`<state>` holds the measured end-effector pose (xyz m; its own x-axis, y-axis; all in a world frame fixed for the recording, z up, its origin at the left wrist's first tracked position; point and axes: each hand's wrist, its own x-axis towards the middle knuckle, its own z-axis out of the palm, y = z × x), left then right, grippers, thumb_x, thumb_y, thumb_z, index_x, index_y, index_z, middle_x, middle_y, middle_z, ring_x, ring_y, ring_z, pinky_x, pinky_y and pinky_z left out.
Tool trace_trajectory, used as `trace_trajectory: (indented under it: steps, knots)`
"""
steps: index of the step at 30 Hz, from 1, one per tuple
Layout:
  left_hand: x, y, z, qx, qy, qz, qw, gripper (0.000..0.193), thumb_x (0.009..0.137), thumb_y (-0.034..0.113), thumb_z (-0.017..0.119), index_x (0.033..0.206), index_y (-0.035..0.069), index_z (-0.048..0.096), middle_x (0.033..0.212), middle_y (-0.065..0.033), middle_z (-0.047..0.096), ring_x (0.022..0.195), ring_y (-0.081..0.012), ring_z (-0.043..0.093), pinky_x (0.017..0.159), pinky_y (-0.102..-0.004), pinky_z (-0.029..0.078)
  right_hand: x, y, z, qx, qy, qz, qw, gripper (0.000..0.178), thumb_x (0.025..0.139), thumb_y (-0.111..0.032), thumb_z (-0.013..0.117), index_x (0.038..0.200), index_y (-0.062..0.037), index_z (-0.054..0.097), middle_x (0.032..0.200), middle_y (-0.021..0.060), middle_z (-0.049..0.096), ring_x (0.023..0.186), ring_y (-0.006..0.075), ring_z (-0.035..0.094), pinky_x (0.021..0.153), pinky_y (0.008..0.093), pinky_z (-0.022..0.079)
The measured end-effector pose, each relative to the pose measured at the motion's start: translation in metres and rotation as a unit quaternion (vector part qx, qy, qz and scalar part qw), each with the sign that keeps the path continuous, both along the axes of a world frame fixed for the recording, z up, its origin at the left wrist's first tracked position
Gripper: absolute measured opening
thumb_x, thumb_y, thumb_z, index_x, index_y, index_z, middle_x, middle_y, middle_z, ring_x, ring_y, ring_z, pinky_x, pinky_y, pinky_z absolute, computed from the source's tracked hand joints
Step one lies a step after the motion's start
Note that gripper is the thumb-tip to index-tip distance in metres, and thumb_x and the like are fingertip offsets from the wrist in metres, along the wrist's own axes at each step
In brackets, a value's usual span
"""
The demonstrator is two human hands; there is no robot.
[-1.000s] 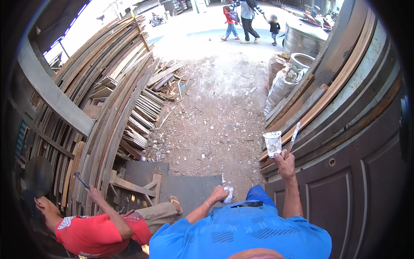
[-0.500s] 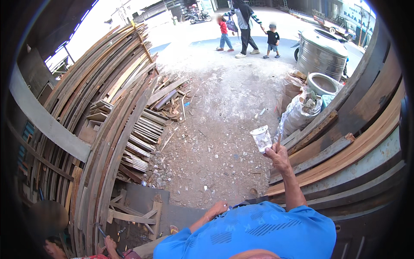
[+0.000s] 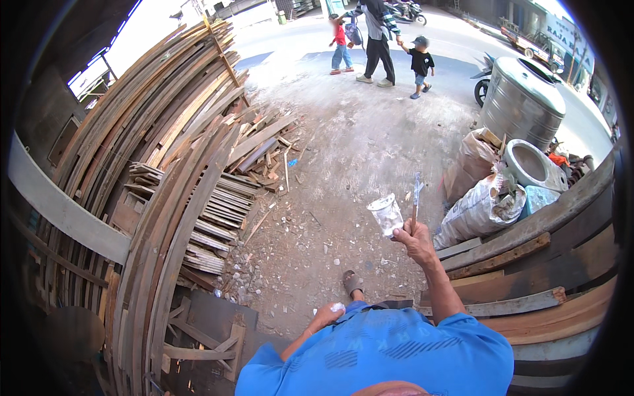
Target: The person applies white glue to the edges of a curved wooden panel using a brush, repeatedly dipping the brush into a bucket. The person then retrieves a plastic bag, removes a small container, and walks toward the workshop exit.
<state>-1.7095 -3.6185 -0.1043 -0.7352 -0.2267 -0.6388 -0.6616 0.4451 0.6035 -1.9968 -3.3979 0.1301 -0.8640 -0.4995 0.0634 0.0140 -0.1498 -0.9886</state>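
Note:
Raised out in front, my right hand [image 3: 417, 245] is closed on a white paint-smeared plastic cup [image 3: 385, 215] and a paintbrush [image 3: 415, 214]. The brush stands upright beside the cup, its wooden handle low and its pale, stained end up. Low by my waist, my left hand [image 3: 322, 318] is closed, with a small white bit of something [image 3: 338, 307] at its fingers; its kind cannot be made out. One sandalled foot [image 3: 353, 284] shows ahead of my blue shirt.
Long timber planks [image 3: 148, 99] are stacked at left, beside short slats [image 3: 218, 218] and wood scraps. On the right are leaning boards [image 3: 548, 310], filled sacks [image 3: 472, 214], a squat toilet bowl [image 3: 530, 163] and a steel tank [image 3: 525, 99]. Three people [image 3: 378, 46] walk on the far pavement.
I have stepped forward, and a foot now shows. The cup and brush have come slightly left in view. Another person's hands at lower left have gone from view.

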Motion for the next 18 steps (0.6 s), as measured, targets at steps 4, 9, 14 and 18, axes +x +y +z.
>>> trace_trajectory:
  steps: [4, 9, 14, 18]
  knots:
    - [-0.089, -0.067, -0.034, 0.006, 0.025, 0.063, 0.998, 0.043, 0.079, 0.039, 0.062, 0.105, 0.006, 0.071, 0.106, -0.021, 0.07, 0.1, -0.0375, 0.067, 0.085, -0.044, 0.052, -0.065, -0.037, 0.004, -0.01, -0.015, -0.05, 0.999, 0.039, 0.088, -0.016, 0.073, 0.068, -0.0125, 0.041, 0.069, -0.0024, 0.049, 0.067, 0.0087, 0.053, 0.066, 0.0293, 0.053]
    - [-0.208, -0.117, 0.036, -0.051, 0.091, 0.042, 0.994, 0.045, 0.079, 0.029, 0.059, 0.118, 0.008, 0.065, 0.11, -0.0203, 0.069, 0.103, -0.038, 0.065, 0.087, -0.0447, 0.051, -0.127, -0.076, 0.005, 0.006, 0.018, -0.075, 0.997, 0.038, 0.092, -0.019, 0.07, 0.07, -0.0151, 0.039, 0.068, -0.0032, 0.049, 0.064, 0.0076, 0.053, 0.069, 0.0313, 0.056]
    - [-0.293, -0.156, 0.072, -0.031, 0.153, -0.021, 0.988, 0.035, 0.079, 0.026, 0.059, 0.106, 0.007, 0.068, 0.11, -0.0227, 0.068, 0.103, -0.0387, 0.065, 0.088, -0.0449, 0.051, -0.182, -0.133, -0.016, 0.007, -0.026, -0.049, 0.998, 0.037, 0.092, -0.021, 0.071, 0.071, -0.0141, 0.041, 0.067, -0.0018, 0.051, 0.061, 0.0085, 0.053, 0.071, 0.0318, 0.055]
    - [-0.33, -0.195, 0.047, -0.038, 0.096, -0.012, 0.995, 0.035, 0.078, 0.026, 0.058, 0.105, 0.006, 0.068, 0.109, -0.0246, 0.067, 0.105, -0.0398, 0.064, 0.088, -0.046, 0.05, -0.24, -0.179, -0.021, 0.019, -0.037, -0.001, 0.999, 0.036, 0.091, -0.021, 0.072, 0.072, -0.0141, 0.042, 0.072, 0.0007, 0.056, 0.07, 0.0114, 0.059, 0.073, 0.0322, 0.055]
